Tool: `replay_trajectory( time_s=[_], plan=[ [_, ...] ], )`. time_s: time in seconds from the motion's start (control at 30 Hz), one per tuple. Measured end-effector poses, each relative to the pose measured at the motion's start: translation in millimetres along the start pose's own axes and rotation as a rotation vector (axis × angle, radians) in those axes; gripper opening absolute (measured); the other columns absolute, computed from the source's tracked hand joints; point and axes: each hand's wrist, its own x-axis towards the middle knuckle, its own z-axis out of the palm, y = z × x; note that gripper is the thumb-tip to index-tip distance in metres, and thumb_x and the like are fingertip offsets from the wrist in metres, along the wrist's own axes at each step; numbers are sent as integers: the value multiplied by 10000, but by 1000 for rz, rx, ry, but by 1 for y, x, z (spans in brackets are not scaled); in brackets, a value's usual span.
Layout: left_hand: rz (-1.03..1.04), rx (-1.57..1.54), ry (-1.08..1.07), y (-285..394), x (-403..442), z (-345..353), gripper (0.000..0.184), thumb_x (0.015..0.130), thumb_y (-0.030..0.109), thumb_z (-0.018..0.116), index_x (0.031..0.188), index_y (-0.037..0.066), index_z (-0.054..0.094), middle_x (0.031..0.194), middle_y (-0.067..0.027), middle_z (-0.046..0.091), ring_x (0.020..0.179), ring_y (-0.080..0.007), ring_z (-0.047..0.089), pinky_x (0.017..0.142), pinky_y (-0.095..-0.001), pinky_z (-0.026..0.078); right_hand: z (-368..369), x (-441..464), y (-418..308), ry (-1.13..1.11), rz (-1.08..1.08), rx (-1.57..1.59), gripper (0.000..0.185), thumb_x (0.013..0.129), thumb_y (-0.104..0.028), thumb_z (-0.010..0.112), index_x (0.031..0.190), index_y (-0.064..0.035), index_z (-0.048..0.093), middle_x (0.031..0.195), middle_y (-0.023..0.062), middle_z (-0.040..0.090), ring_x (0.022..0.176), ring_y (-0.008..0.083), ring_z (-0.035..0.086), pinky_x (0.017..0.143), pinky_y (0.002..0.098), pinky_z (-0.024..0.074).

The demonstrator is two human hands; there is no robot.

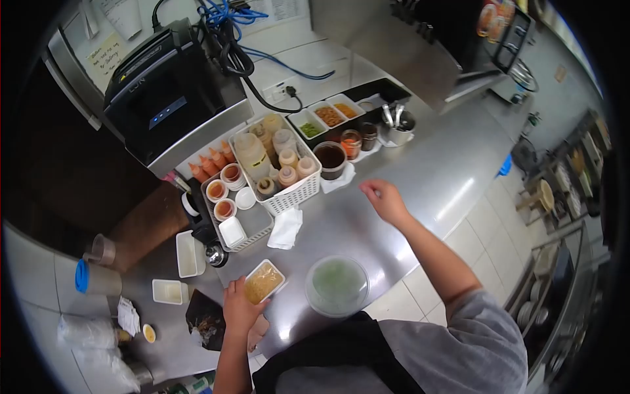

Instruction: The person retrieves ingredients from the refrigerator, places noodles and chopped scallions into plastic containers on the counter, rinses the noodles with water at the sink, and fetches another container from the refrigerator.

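My left hand [241, 308] grips the near left end of a small white rectangular tub [265, 281] holding something yellowish-brown and crumbly-looking. My right hand [386, 202] is raised over the steel counter, its fingers curled together in a pinch. Whatever sits between those fingers, if anything, is too small to make out. Between my arms, close to my body, lies a round translucent container [336, 286] with green showing inside. A folded white napkin [285, 228] is beyond the tub. Left of my left hand is a dark square tray [205, 322] with dry-looking bits in it.
A white basket [298, 196] of squeeze bottles stands at the back, beside a tray of sauce cups [225, 210]. Topping tubs [328, 117], a jar of dark sauce [330, 160] and a utensil pot [398, 125] line the wall. A black printer [174, 92] sits above.
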Motion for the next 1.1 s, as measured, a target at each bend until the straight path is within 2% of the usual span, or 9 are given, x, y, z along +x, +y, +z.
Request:
replay_trajectory(
  time_s=[0.1, 0.17, 0.27, 0.37, 0.47, 0.53, 0.67, 0.77, 1.1],
  plan=[
    [-81, 22, 36, 19, -6, 4, 897, 584, 290, 889, 1338, 66, 457, 1261, -180, 512, 1166, -378, 497, 967, -442, 456, 24, 104, -10, -156, -218, -140, 180, 895, -124, 605, 1027, -18, 666, 1033, 157, 664, 871, 325, 652, 767, 397, 520],
    [-119, 32, 71, 36, -17, 2, 934, 582, 282, 891, 1373, 86, 434, 1311, -188, 484, 1214, -386, 469, 995, -452, 440, 52, 160, 5, -42, -437, -377, 210, 911, -115, 539, 1056, -6, 645, 1106, 171, 634, 946, 346, 657, 791, 435, 530],
    [-128, 83, 301, 58, -42, 10, 923, 616, 226, 876, 1409, 113, 417, 1409, -225, 387, 1293, -436, 384, 1065, -515, 356, 69, 213, 10, -224, -296, -646, 275, 937, -117, 439, 1066, -3, 653, 1102, 183, 640, 1023, 372, 648, 830, 437, 541],
    [-124, 28, 353, 66, -79, 30, 821, 661, 185, 845, 1378, 101, 453, 1410, -226, 382, 1288, -433, 389, 1053, -509, 367, 69, 246, 9, -491, -272, -735, 200, 863, -149, 648, 1016, -21, 671, 1054, 183, 653, 1005, 366, 643, 850, 457, 512],
    [-243, -59, 343, 75, -114, 48, 722, 694, 129, 813, 1339, 93, 489, 1413, -230, 377, 1290, -436, 391, 1044, -504, 378, 68, 267, 18, -422, -446, -536, 253, 757, -132, 730, 987, -29, 703, 1023, 213, 667, 963, 380, 647, 840, 445, 513],
    [-344, -121, 321, 82, -131, 58, 700, 701, 107, 806, 1329, 101, 499, 1419, -231, 374, 1297, -440, 390, 1035, -496, 393, 59, 272, 17, -345, -517, -386, 214, 771, -92, 716, 963, -6, 679, 959, 203, 646, 924, 377, 630, 813, 442, 492],
    [-363, -131, 333, 88, -145, 71, 678, 709, 102, 800, 1321, 109, 509, 1420, -230, 376, 1279, -437, 403, 1022, -483, 411, 19, 242, -10, -239, -481, -190, 175, 796, -51, 696, 960, -10, 652, 946, 171, 608, 866, 371, 607, 800, 434, 469],
    [-361, -153, 377, 91, -148, 76, 650, 720, 96, 792, 1311, 117, 521, 1416, -226, 383, 1253, -428, 422, 1005, -469, 426, -8, 193, -1, -139, -652, -183, 170, 802, -32, 690, 965, -22, 645, 968, 151, 601, 858, 356, 616, 774, 419, 485],
    [-39, -133, 355, 92, -121, 67, 539, 729, 54, 762, 1235, 113, 585, 1422, -204, 389, 1275, -385, 426, 986, -459, 424, -74, 12, 3, -37, -564, -201, 201, 789, 52, 679, 961, -51, 683, 1023, 113, 625, 862, 293, 650, 724, 344, 545]
  ],
)
